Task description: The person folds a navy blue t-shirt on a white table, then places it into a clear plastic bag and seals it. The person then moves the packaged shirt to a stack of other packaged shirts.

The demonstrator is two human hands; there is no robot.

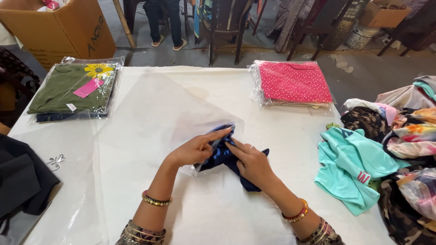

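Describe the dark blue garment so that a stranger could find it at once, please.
On the white table, look at the middle, where the left hand and right hand meet. The dark blue garment lies crumpled between them, partly inside a clear plastic bag. The other bagged garments are flat and folded.

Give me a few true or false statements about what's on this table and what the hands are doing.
1. Both hands, left hand and right hand, touch the dark blue garment. True.
2. The pink dotted packet lies at the table's far left. False: far right; the green packet lies far left.
3. The turquoise shirt is bagged. False: it lies loose.
4. A clear plastic bag partly covers the blue garment. True.
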